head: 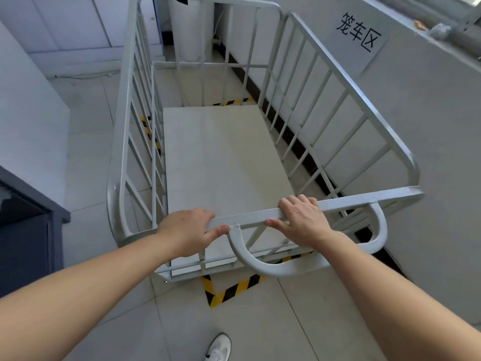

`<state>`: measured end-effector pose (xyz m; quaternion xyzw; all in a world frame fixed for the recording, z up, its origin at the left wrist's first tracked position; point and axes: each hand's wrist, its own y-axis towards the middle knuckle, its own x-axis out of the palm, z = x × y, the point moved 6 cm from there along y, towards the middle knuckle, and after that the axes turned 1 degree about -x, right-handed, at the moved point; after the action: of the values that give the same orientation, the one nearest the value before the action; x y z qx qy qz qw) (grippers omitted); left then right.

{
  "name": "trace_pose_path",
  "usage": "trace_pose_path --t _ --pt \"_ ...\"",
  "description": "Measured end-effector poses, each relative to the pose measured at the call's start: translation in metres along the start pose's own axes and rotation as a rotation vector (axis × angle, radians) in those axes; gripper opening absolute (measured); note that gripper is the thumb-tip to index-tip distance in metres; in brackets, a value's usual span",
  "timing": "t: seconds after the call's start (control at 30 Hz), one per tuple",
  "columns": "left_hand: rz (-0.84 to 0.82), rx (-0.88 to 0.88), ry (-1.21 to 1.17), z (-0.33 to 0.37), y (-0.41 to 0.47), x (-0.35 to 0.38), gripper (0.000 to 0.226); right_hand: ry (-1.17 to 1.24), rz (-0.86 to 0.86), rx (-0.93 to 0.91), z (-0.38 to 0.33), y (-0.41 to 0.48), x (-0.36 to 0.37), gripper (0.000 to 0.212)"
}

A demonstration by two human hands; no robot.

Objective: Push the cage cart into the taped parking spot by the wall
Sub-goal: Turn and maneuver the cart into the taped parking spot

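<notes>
Cart [216,162] stands lengthwise beside the wall [429,126], its right side close to it with a narrow gap between. Striped tape [234,289] shows on the floor [86,142] under the cart's near end, through the left bars and just past the deck's far edge. Both hands grip the near top rail [364,200]. Left hand [187,230] is at the rail's left end, fingers curled over, thumb beneath. Right hand [302,222] is near the middle, fingers over the far side, thumb along the near face. Forearms are extended. A sign [360,32] hangs on the wall above the right side. Open floor lies left of the cart, and a dark cabinet [26,230] stands well beyond it. A shoe [218,347] shows behind the near end.
</notes>
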<state>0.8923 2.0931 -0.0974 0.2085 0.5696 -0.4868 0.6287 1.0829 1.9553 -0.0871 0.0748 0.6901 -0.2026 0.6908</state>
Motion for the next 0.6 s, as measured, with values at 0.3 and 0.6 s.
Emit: trace_pose_path --t 0.3,0.6 --pt "0.029 0.003 0.008 0.0068 -0.0094 -0.0021 0.064 0.005 -0.004 0.030 -0.0051 -0.0081 0.0003 0.076" --pt "0.032 0.018 0.042 0.0040 -0.0013 -0.0040 0.075 0.042 -0.017 0.009 -0.0028 -0.0009 -0.0032 0.068"
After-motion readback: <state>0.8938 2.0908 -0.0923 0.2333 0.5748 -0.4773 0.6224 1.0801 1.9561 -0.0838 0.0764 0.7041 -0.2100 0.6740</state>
